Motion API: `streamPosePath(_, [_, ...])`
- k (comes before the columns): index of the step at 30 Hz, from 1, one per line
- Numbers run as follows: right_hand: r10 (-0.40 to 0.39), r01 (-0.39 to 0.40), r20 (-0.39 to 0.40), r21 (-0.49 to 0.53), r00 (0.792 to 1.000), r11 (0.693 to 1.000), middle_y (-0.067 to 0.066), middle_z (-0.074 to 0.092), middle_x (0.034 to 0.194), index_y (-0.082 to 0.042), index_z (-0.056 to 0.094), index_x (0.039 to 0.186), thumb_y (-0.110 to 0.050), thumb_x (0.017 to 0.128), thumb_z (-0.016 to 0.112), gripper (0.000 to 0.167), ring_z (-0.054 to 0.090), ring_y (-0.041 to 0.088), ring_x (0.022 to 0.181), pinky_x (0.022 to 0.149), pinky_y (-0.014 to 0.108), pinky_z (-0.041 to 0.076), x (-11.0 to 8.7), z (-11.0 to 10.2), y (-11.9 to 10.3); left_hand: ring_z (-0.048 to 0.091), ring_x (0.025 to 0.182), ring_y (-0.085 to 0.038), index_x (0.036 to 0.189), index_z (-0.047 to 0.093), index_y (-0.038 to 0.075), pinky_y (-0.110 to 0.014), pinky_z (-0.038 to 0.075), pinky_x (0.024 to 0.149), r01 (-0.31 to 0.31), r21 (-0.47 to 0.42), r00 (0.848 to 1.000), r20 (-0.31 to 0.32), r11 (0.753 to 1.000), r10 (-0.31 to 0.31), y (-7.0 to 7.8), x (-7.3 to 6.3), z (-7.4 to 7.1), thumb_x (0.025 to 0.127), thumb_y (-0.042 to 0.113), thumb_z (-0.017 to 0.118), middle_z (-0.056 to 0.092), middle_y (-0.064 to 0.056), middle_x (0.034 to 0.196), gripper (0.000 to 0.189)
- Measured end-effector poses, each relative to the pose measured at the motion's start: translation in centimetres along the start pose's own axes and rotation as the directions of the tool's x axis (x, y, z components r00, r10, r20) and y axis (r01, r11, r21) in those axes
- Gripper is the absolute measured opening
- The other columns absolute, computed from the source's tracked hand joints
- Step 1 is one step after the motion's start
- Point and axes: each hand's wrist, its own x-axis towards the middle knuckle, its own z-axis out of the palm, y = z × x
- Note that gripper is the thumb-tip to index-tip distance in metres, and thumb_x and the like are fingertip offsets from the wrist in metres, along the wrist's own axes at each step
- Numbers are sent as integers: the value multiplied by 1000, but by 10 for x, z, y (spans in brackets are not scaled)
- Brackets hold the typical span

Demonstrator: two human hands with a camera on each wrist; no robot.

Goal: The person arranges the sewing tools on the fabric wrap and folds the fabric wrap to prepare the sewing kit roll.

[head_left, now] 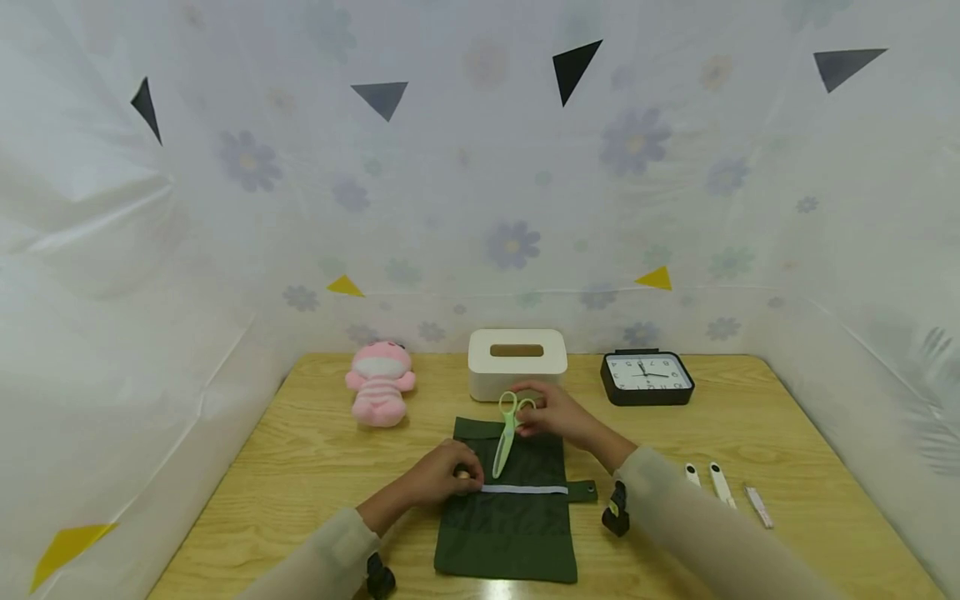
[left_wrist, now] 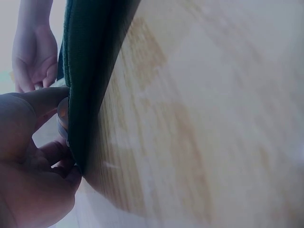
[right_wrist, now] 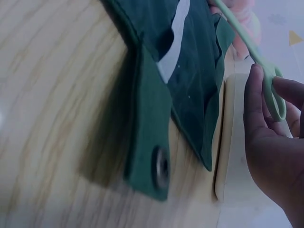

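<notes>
A dark green cloth roll (head_left: 517, 542) lies unfolded on the table, with a white elastic band (head_left: 525, 490) across its middle. My left hand (head_left: 448, 473) pinches its left edge by the end of the band. In the left wrist view the fingers (left_wrist: 59, 154) grip the green fabric (left_wrist: 85, 85), and a small shiny round piece (left_wrist: 62, 116) shows between them. My right hand (head_left: 551, 412) holds light green scissors (head_left: 507, 437) by one handle loop, blades pointing down over the cloth above the band. The right wrist view shows thumb and fingers on the scissors' handle (right_wrist: 270, 90).
A snap tab (head_left: 582, 492) sticks out from the cloth's right side. Behind stand a white tissue box (head_left: 487, 383), a pink plush toy (head_left: 378, 392) and a black alarm clock (head_left: 647, 400). Two white-handled tools (head_left: 720, 483) and a slim pinkish tool (head_left: 759, 507) lie by the right forearm.
</notes>
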Motion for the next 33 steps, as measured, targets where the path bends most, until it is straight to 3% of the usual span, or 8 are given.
streamPosePath(12, [1, 0, 45, -15, 999, 1000, 14, 63, 99, 4, 40, 151, -2, 103, 59, 52, 74, 32, 90, 79, 43, 61, 8, 19, 5, 56, 87, -2, 85, 77, 19, -33, 42, 94, -22, 19, 1000, -7, 1000, 22, -1, 1, 1, 92, 16, 78, 71, 13, 85, 8])
streamPosePath(18, [8, -3, 46, -93, 999, 996, 15, 63, 99, 3, 44, 149, -5, 103, 59, 49, 73, 30, 93, 80, 43, 61, 11, 22, 9, 56, 86, -2, 85, 76, 18, -33, 42, 93, -10, 24, 1000, -10, 1000, 10, -1, 1, 0, 93, 16, 78, 70, 13, 86, 9])
streamPosePath(21, [-17, 33, 68, -241, 998, 970, 16, 65, 115, 0, 53, 144, -8, 102, 61, 44, 68, 23, 97, 81, 37, 57, 12, 26, 11, 56, 86, -4, 85, 75, 17, -33, 42, 91, -22, 27, 1000, -17, 999, 22, -1, 0, 0, 94, 15, 77, 69, 11, 86, 9])
streamPosePath(25, [-83, 120, 107, -411, 991, 904, 15, 64, 129, -2, 61, 136, -11, 99, 67, 38, 62, 20, 102, 84, 35, 50, 10, 34, 12, 55, 85, -5, 85, 74, 17, -33, 41, 90, -26, 28, 999, -21, 999, 27, -2, 0, 0, 93, 14, 77, 68, 11, 85, 10])
streamPosePath(33, [-82, 127, 116, -461, 990, 878, 9, 66, 128, -7, 64, 133, -13, 99, 69, 34, 61, 25, 115, 94, 41, 49, 0, 45, 11, 56, 86, -4, 84, 73, 18, -33, 42, 90, 8, -1, 1000, -21, 1000, -8, -2, 0, 1, 93, 14, 78, 68, 14, 85, 10])
